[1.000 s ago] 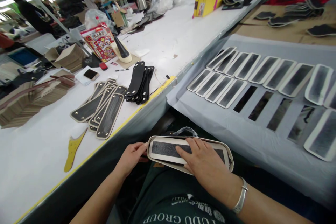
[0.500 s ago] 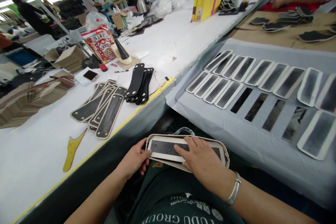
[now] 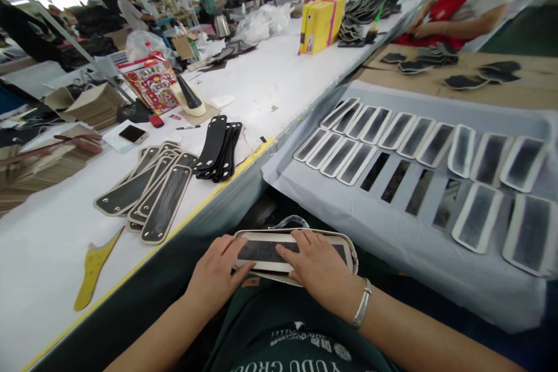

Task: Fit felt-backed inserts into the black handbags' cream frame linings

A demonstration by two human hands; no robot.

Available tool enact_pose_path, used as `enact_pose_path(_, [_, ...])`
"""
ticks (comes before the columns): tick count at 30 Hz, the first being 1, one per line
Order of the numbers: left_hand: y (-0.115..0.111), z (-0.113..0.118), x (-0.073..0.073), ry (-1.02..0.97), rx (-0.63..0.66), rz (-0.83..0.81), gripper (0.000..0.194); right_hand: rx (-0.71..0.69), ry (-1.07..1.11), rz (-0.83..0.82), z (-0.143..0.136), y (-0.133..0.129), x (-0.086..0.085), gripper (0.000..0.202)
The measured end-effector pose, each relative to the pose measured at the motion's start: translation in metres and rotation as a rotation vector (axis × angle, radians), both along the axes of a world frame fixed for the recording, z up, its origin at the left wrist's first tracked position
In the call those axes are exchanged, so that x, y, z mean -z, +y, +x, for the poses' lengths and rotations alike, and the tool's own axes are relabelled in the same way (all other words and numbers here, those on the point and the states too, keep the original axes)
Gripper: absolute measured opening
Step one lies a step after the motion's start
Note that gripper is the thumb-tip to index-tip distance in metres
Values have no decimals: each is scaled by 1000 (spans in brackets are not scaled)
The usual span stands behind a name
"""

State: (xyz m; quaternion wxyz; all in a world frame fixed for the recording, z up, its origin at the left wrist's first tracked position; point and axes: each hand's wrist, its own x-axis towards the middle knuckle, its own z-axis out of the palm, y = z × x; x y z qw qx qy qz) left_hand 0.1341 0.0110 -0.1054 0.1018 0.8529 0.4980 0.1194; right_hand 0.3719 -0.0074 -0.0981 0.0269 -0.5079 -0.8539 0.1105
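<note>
The white surface (image 3: 261, 90) takes up the left, well clear of the work; the cloth (image 3: 392, 226) on the right bears spare panels (image 3: 477, 218) in two rows, spread out so that one could be picked up singly. Between them, just in front of the green shirt (image 3: 300, 331), is the case (image 3: 354, 254), tipped so that its inside faces up. For good pressing, it seems best to let it sit steady against the body. The panel (image 3: 261, 252) lies inside the case rim, and a narrow dark gap appears along its near edge; even spacing all round is worth checking before bearing down. The right hand (image 3: 320, 267) lies spread over the panel's right half, its grip wide. The left hand (image 3: 215, 270) spans the left end, grip also wide, thumb apart from fingers. Matched pressure from both, working outward to the corners, should help avoid bubbles or skew.
</note>
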Motion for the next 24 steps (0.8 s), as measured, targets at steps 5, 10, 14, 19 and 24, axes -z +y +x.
enact_pose_path(5, [-14, 37, 8, 72, 382, 20, 43, 15, 0, 6, -3, -4, -4, 42])
enact_pose_path(10, [-18, 54, 6, 251, 318, -129, 64, 45, 121, -58, 3, -6, -8, 54])
enact_pose_path(14, [-21, 60, 2, 331, 307, -154, 73, 117, 478, -241, 27, -5, -14, 59])
enact_pose_path(19, [-24, 78, 3, 403, 262, -117, 78, 213, 505, -34, 46, 7, -16, 25])
enact_pose_path(24, [-20, 85, 7, 418, 270, -61, 74, 16, 170, -61, 42, 34, -8, 21])
